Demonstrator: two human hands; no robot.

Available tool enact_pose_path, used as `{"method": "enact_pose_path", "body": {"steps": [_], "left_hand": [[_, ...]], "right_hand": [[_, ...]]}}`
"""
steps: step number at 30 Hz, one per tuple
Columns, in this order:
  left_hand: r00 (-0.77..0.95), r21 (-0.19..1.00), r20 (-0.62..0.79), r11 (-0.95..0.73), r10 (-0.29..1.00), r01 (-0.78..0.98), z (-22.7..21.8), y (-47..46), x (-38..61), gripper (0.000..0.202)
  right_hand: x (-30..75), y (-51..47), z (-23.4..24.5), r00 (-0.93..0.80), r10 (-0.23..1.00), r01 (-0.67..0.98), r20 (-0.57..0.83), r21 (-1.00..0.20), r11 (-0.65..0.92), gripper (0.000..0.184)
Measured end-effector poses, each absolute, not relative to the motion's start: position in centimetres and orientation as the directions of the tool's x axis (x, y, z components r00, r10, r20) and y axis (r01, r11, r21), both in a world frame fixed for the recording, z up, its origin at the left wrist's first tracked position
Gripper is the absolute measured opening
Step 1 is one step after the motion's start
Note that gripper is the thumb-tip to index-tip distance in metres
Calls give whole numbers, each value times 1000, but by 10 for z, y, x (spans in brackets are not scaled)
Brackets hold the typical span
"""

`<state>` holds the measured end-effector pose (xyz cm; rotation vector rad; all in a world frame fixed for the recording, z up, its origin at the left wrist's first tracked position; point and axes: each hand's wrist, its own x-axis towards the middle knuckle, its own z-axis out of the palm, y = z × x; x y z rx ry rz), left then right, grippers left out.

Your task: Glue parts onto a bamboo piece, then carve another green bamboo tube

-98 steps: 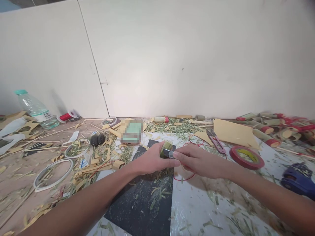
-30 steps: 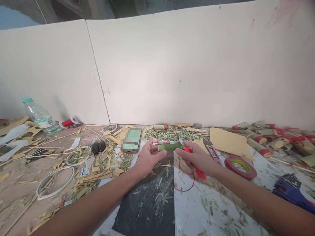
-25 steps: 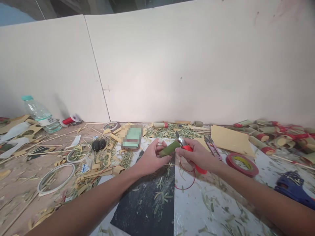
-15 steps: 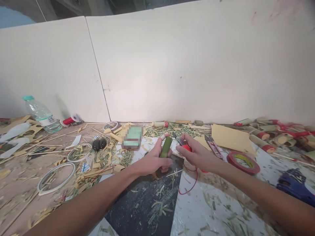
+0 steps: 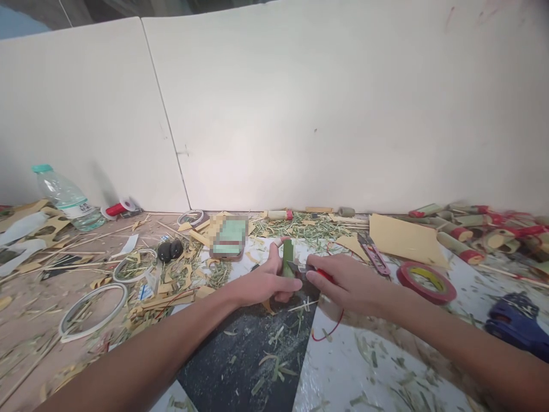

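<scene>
Gripped nearly upright in the curled fingers of the left hand (image 5: 269, 281), a short green bamboo piece (image 5: 288, 258). Pinched in the fingers of the right hand (image 5: 348, 279), a red-handled knife (image 5: 325, 276), blade at the right side of the bamboo. Below both sets of fingers, a dark sheet (image 5: 240, 372) dusted with pale powder and green shavings, on a white covering (image 5: 338, 366) scattered with more. Just below the right fingers, a loose red cord (image 5: 333, 329). To their right, a pink cutter (image 5: 374, 256), a roll of red tape (image 5: 407, 276), and a blue tool (image 5: 517, 323); farther off, a heap of red-ended bamboo tubes (image 5: 461, 246). Beyond the left fingers, a phone (image 5: 229, 236); to their left, white rings (image 5: 64, 323) amid yellowish scraps on the brown worktop (image 5: 32, 297), then a clear bottle (image 5: 64, 194). Farthest from the fingers, a seamed off-white panel (image 5: 300, 103), and above its left part, a dim strip of room (image 5: 107, 7).
</scene>
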<state>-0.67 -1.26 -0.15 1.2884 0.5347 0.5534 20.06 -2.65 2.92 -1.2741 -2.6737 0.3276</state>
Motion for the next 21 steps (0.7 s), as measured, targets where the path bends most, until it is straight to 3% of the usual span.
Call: {"method": "enact_pose_path", "body": {"steps": [4, 11, 17, 21], "left_hand": [[719, 977, -75, 197, 691, -86, -1, -12, -8, 92], [700, 999, -49, 32, 712, 37, -1, -12, -11, 93], [695, 995, -90, 98, 713, 29, 1, -14, -10, 89], [741, 990, -110, 141, 663, 20, 3, -19, -8, 91]], "right_hand": [[197, -32, 28, -660, 751, 720, 35, -259, 644, 35], [193, -34, 21, -664, 746, 713, 53, -256, 653, 31], [190, -35, 21, -630, 771, 747, 92, -201, 634, 30], [202, -18, 26, -512, 846, 820, 152, -207, 534, 33]]}}
